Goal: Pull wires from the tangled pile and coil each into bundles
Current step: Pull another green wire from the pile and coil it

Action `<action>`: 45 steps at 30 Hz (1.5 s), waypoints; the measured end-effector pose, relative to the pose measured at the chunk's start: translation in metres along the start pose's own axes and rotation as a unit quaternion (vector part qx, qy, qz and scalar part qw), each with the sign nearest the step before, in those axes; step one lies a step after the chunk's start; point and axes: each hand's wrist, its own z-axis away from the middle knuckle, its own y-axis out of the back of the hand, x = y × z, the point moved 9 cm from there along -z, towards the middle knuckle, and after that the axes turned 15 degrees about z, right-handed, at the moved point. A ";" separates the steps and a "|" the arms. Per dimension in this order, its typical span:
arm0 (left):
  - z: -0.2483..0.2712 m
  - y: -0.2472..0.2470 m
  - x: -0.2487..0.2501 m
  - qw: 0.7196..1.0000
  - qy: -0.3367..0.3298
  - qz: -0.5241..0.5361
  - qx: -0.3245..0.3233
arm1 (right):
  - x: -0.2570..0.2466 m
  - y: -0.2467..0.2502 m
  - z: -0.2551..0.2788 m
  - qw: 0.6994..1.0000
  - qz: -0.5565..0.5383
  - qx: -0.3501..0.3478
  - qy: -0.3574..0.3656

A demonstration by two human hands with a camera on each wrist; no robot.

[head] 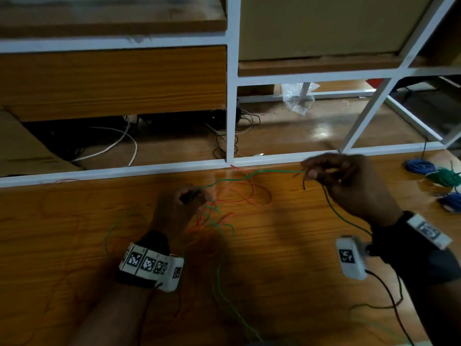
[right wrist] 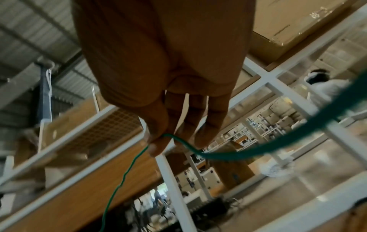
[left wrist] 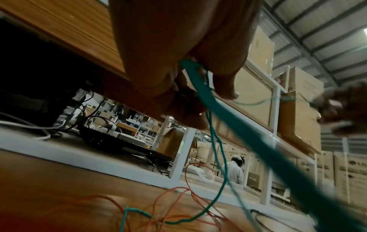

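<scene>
Overhead, a thin green insulated wire (head: 262, 172) is seen stretched between two bare hands above a glossy brown wooden tabletop (head: 74, 233). One part of it is pinched by the left hand (head: 178, 208), whose fingers are curled tightly round the strand; from the left wrist view the wire (left wrist: 200, 87) is seen emerging between thumb and fingers (left wrist: 224, 81). The other part is pinched by the right hand (head: 349, 183) between thumb and forefinger, with the remaining fingers held loosely extended; in the right wrist view the strand (right wrist: 178, 139) is caught at the thumb tip. Beyond that pinch, the green wire is trailed down past the right wrist and off the near table edge.

Just ahead of and beside the left hand, a loose tangle of thin orange wire (head: 247, 193) is spread on the wood, with more green loops mixed into it. Well to the outside of the right hand, finished coils of blue wire (head: 420, 166) and green wire (head: 446, 177) are laid together. Beyond both hands, a white metal shelving frame (head: 232, 108) is seen.
</scene>
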 end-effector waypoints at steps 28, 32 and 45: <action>0.001 -0.052 0.051 0.989 -0.100 0.033 -0.100 | -0.083 -0.107 -0.014 0.939 0.286 -0.072 0.179; 0.008 -0.056 0.055 0.975 -0.067 0.185 -0.101 | -0.084 -0.077 -0.020 0.960 0.221 0.029 0.169; 0.017 -0.014 0.000 0.987 0.046 0.128 -0.089 | 0.005 0.009 -0.022 0.960 0.274 0.048 -0.004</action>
